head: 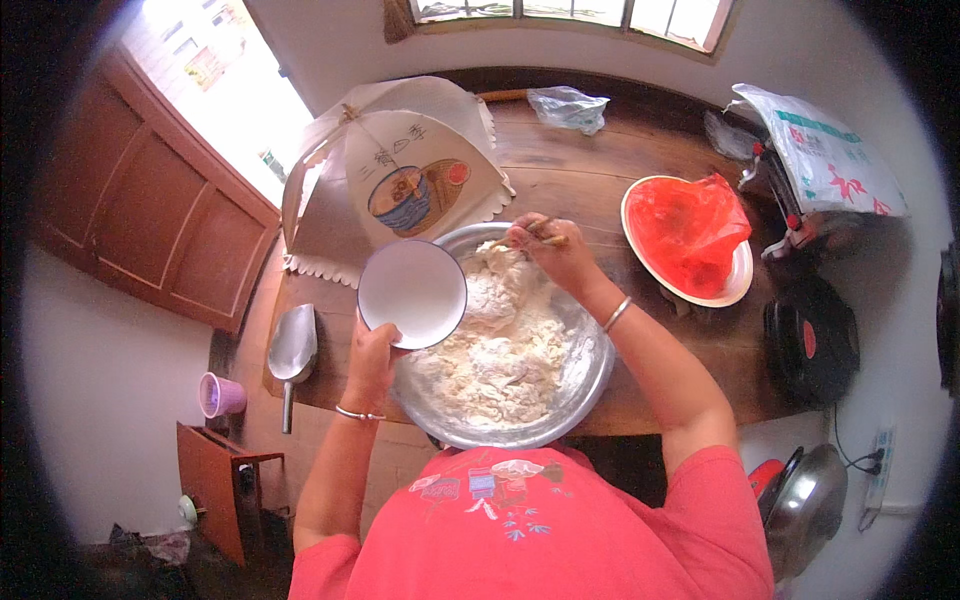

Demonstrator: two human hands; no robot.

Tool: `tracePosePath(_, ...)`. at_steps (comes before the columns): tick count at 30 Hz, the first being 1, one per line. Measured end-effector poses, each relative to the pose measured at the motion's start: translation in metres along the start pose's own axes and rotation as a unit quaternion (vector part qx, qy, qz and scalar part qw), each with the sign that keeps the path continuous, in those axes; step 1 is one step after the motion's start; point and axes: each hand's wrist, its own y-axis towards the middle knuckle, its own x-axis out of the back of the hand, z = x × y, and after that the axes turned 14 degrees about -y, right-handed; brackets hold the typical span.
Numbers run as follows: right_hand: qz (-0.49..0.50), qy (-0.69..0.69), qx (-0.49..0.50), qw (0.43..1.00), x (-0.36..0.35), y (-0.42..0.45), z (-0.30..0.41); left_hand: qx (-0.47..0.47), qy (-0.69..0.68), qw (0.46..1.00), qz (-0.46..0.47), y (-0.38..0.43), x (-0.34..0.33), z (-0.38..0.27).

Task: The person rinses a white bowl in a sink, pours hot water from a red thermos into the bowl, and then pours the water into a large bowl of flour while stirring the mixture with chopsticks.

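A wide metal basin [592, 390] stands at the table's near edge, against my red shirt, with clumpy, floury dough [510, 367] inside. My left hand [375, 349] grips the near rim of a white bowl with a dark rim [412, 294], held over the basin's left side. What the bowl holds, if anything, cannot be told. My right hand [551, 251] is closed around chopsticks [556, 240] above the far part of the basin; their lower ends are hard to make out at the dough. A metal scoop [292, 341] lies left of the bowl, its handle past the table edge.
A fabric food cover [442, 172] stands at the back left of the wooden table [577, 161]. To the right are a dish [739, 277] with a red plastic bag [682, 232], a black round appliance [810, 341] and a large printed bag [840, 150]. A clear bag [568, 109] lies behind.
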Motion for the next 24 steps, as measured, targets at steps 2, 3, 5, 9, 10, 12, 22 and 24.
tracePosePath(2,0.014,0.000,0.011,1.000,-0.020,0.014,-0.020,0.003,0.027,1.000,-0.015,0.000,0.010,0.002)
tracePosePath(3,0.017,0.001,0.010,1.000,-0.032,0.020,-0.038,0.004,0.027,0.999,-0.017,-0.001,0.010,0.003)
tracePosePath(5,0.034,0.016,-0.050,0.998,-0.051,0.027,-0.067,0.003,0.006,1.000,-0.007,-0.003,0.008,0.006)
tracePosePath(9,0.109,0.083,-0.189,0.972,-0.048,0.032,-0.042,-0.004,0.007,1.000,-0.023,-0.007,0.024,0.007)
tracePosePath(10,0.126,0.072,-0.180,0.973,-0.047,0.030,-0.038,-0.010,-0.010,1.000,-0.018,-0.007,0.027,0.009)
tracePosePath(12,0.148,0.078,-0.185,0.968,-0.046,0.024,-0.026,-0.016,-0.028,0.999,-0.012,-0.004,0.034,0.013)
tracePosePath(22,0.233,0.010,-0.091,0.968,-0.004,-0.046,0.016,-0.048,-0.026,0.998,0.021,0.001,0.038,0.024)
tracePosePath(24,0.276,-0.081,-0.079,0.954,0.016,-0.054,0.021,-0.056,-0.020,0.998,0.033,0.003,0.034,0.024)
